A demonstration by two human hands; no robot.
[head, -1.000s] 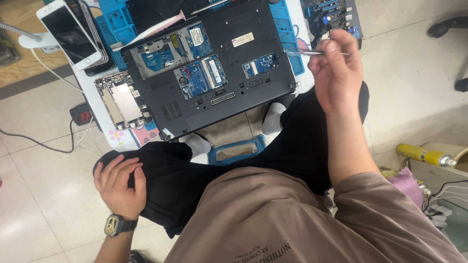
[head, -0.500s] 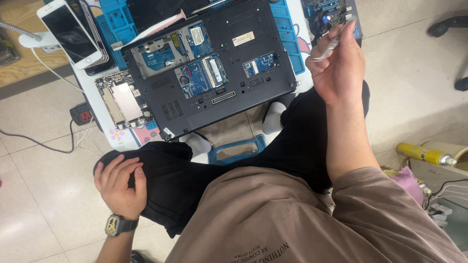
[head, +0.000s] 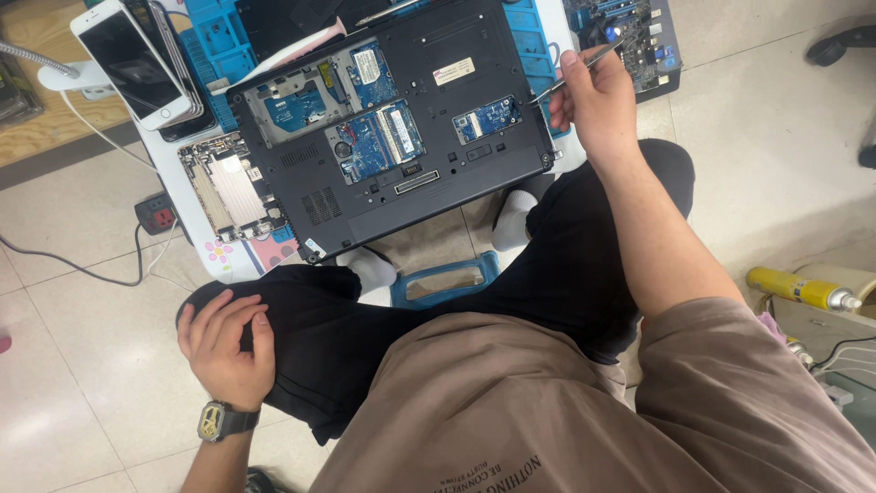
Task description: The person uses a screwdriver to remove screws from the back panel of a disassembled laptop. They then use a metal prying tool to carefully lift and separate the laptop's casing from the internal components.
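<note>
On small table [head: 187,196], opened laptop [head: 392,128], tiled floor [head: 82,319]

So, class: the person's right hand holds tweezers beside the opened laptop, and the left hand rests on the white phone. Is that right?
Not quite. The head view shows the left hand resting on the person's knee, not the white phone. The right hand does hold tweezers beside the opened laptop.
</note>
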